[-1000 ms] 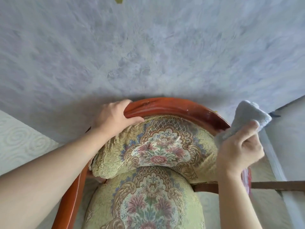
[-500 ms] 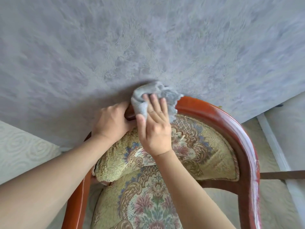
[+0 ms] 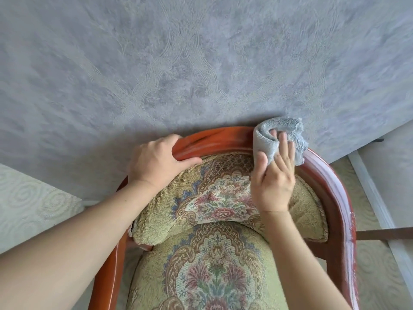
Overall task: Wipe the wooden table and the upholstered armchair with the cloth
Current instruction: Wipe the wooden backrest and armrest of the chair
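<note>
Head cam: right hand (image 3: 273, 184) presses the cloth (image 3: 268, 142) on the armchair (image 3: 324, 175) top rail with straight fingers (image 3: 285, 151); left hand (image 3: 156, 162) fingers curl round that rail.

The right hand (image 3: 273, 175) has slid the cloth (image 3: 279, 139) along the chair's wooden rail (image 3: 212, 139), away from the left hand (image 3: 156, 162) and out toward the right-hand curve

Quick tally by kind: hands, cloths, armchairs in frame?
Hands: 2, left hand and right hand
Cloths: 1, grey cloth
Armchairs: 1, armchair
Total: 4
</note>
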### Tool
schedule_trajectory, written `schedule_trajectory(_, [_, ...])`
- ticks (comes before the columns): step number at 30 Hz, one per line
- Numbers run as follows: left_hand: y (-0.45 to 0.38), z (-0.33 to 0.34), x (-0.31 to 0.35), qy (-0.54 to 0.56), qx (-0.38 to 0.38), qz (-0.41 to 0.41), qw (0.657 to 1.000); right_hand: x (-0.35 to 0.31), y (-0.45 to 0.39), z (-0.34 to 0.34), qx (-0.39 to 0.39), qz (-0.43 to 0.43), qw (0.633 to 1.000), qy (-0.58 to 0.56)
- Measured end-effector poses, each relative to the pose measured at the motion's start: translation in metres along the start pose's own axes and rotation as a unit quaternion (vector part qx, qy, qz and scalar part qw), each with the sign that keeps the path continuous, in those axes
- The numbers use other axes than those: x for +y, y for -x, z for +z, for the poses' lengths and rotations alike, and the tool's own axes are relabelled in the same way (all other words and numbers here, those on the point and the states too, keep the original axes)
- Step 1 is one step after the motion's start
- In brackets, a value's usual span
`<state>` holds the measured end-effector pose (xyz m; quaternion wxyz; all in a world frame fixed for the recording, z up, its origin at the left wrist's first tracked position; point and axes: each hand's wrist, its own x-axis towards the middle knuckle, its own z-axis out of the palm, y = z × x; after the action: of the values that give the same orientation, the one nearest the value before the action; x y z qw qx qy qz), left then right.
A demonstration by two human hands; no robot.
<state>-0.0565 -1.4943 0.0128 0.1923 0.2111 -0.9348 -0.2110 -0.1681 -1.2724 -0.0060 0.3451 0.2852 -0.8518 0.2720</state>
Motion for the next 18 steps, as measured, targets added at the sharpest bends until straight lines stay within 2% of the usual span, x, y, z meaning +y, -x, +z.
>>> schedule_trajectory(2, [0.000, 0.000, 0.000, 0.000, -0.002, -0.003, 1.000, -0.030, -0.001, 0.012, 0.003, 0.023, 0.998, -0.053])
schedule_trajectory(6, [0.000, -0.001, 0.003, -0.012, 0.012, -0.005, 1.000, -0.084, -0.006, 0.023, -0.098, -0.108, 0.977, -0.157])
schedule_trajectory(9, [-0.001, -0.002, 0.005, -0.006, 0.018, -0.005, 1.000, -0.088, -0.013, 0.017, -0.139, -0.149, 0.962, -0.184])
schedule_trajectory(12, [0.000, -0.002, 0.005, -0.015, 0.020, 0.001, 1.000, -0.075, -0.015, 0.008, -0.134, -0.161, 0.954, -0.215])
schedule_trajectory(16, [0.000, -0.002, 0.003, -0.001, 0.021, 0.001, 1.000, -0.076, -0.009, 0.011, -0.155, -0.254, 0.945, -0.138])
schedule_trajectory(18, [0.001, -0.003, 0.003, 0.009, 0.034, 0.010, 0.999, -0.073, -0.010, 0.014, -0.139, -0.262, 0.949, -0.105])
